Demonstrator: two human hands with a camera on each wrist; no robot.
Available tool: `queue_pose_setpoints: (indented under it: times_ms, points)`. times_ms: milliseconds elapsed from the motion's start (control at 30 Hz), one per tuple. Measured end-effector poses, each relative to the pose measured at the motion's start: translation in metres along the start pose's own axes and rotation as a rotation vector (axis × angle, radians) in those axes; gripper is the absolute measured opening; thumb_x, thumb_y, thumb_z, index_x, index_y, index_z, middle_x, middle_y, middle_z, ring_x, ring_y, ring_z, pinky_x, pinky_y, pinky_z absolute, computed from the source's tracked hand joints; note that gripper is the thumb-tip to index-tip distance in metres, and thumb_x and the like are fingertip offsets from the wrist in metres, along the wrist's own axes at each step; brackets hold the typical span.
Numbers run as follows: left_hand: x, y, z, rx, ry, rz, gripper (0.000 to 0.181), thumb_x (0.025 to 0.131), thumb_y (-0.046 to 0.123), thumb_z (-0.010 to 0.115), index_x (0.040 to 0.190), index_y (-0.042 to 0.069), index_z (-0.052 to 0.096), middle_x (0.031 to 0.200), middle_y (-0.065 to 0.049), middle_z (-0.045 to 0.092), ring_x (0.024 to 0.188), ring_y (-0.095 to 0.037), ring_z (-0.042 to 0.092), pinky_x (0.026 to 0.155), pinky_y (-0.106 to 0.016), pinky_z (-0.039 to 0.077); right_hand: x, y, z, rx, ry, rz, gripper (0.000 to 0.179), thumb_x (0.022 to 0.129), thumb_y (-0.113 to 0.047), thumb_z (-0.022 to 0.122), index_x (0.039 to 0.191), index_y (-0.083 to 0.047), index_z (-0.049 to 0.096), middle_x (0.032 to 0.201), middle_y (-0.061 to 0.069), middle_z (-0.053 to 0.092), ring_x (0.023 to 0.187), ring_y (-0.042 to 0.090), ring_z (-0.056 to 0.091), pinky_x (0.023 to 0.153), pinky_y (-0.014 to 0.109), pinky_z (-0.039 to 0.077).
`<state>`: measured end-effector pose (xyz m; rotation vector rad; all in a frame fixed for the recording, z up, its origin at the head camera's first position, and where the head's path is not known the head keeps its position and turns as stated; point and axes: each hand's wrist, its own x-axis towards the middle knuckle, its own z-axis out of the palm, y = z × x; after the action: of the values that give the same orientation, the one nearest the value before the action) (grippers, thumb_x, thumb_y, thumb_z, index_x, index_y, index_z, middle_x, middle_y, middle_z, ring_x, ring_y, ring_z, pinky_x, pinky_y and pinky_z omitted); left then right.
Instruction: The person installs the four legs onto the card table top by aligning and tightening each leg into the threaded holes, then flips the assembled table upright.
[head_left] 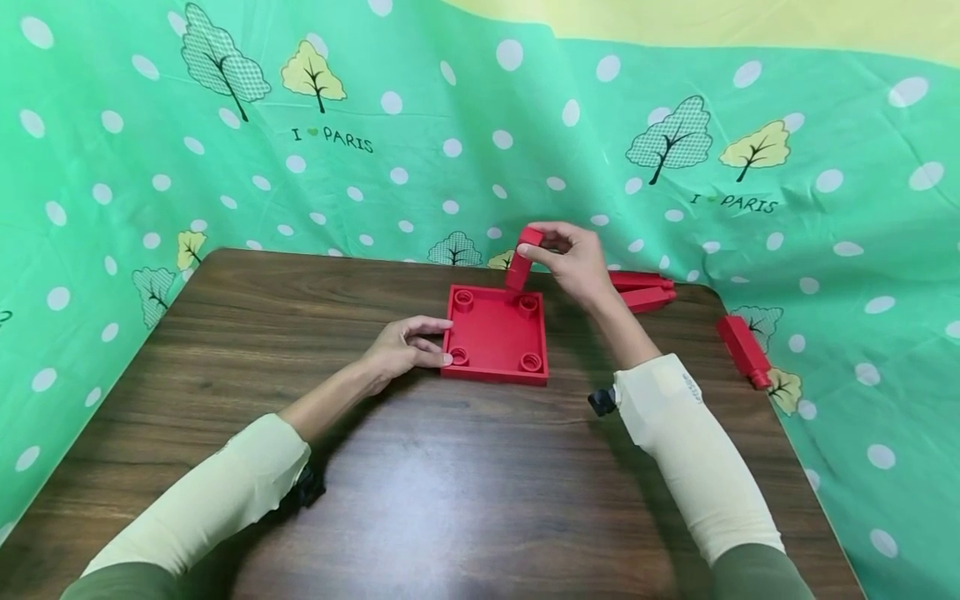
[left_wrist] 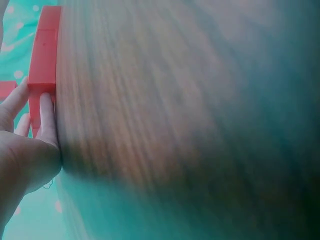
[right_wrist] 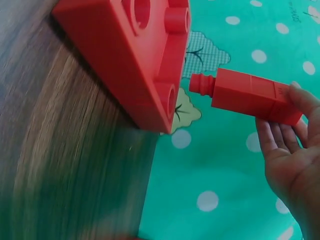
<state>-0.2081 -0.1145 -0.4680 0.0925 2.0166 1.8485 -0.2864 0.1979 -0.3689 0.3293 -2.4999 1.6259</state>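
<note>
A square red tray-like board (head_left: 498, 337) lies on the table with its raised rim up and a round socket in each corner. My left hand (head_left: 401, 350) rests against its left side, thumb by the near left corner and fingers extended along the rim. My right hand (head_left: 577, 262) pinches a red square leg (right_wrist: 250, 95) by its upper end. The leg's narrow ringed tip points down, above the far right socket (head_left: 528, 306). In the right wrist view the tip stands apart from the board.
Two more red legs (head_left: 641, 292) lie beyond my right wrist at the table's far right. Another red leg (head_left: 744, 350) lies near the right edge. A green dotted cloth (head_left: 420, 142) hangs behind the wooden table (head_left: 405, 500).
</note>
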Motion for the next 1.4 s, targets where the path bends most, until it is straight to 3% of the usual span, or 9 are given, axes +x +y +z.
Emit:
queue_pose_setpoints:
  times_ms: [300, 467, 700, 1167, 1400]
  points:
    - [0.000, 0.000, 0.001, -0.025, 0.007, -0.012, 0.067, 0.090, -0.004, 0.090, 0.153, 0.010, 0.070, 0.159, -0.015, 0.067, 0.104, -0.014, 0.076, 0.088, -0.021, 0.065, 0.005, -0.012, 0.025, 0.037, -0.056, 0.009, 0.043, 0.102, -0.023, 0.088, 0.142, -0.010, 0.078, 0.130, 0.018, 0.080, 0.112, 0.020, 0.076, 0.086, 0.023, 0.063]
    - [-0.001, -0.001, 0.000, -0.035, 0.003, -0.010, 0.067, 0.091, -0.004, 0.089, 0.153, 0.009, 0.069, 0.159, -0.017, 0.067, 0.104, -0.013, 0.077, 0.088, -0.022, 0.066, 0.007, -0.018, 0.040, 0.028, -0.083, -0.005, 0.042, 0.102, -0.022, 0.087, 0.142, -0.010, 0.078, 0.130, 0.017, 0.080, 0.116, 0.025, 0.077, 0.086, 0.027, 0.063]
    - [-0.001, -0.003, -0.001, -0.036, -0.008, -0.009, 0.067, 0.092, -0.004, 0.088, 0.154, 0.010, 0.069, 0.157, -0.018, 0.068, 0.101, -0.011, 0.078, 0.087, -0.020, 0.065, 0.010, -0.020, 0.056, 0.038, -0.117, -0.024, 0.041, 0.102, -0.021, 0.087, 0.140, -0.010, 0.079, 0.123, 0.016, 0.082, 0.107, 0.025, 0.077, 0.080, 0.026, 0.060]
    - [0.000, -0.001, 0.003, -0.038, -0.013, 0.013, 0.066, 0.091, -0.004, 0.089, 0.153, 0.009, 0.069, 0.156, -0.018, 0.068, 0.101, -0.012, 0.078, 0.086, -0.020, 0.065, 0.012, -0.019, 0.070, 0.053, -0.120, 0.009, 0.041, 0.100, -0.017, 0.089, 0.138, -0.009, 0.080, 0.122, 0.016, 0.081, 0.111, 0.026, 0.078, 0.086, 0.023, 0.060]
    - [-0.001, -0.001, 0.003, -0.042, -0.006, 0.009, 0.067, 0.091, -0.004, 0.088, 0.154, 0.009, 0.069, 0.157, -0.019, 0.067, 0.101, -0.012, 0.078, 0.086, -0.020, 0.065, 0.012, -0.021, 0.072, 0.010, -0.155, 0.013, 0.042, 0.101, -0.020, 0.088, 0.140, -0.009, 0.079, 0.126, 0.014, 0.082, 0.117, 0.028, 0.077, 0.098, 0.034, 0.064]
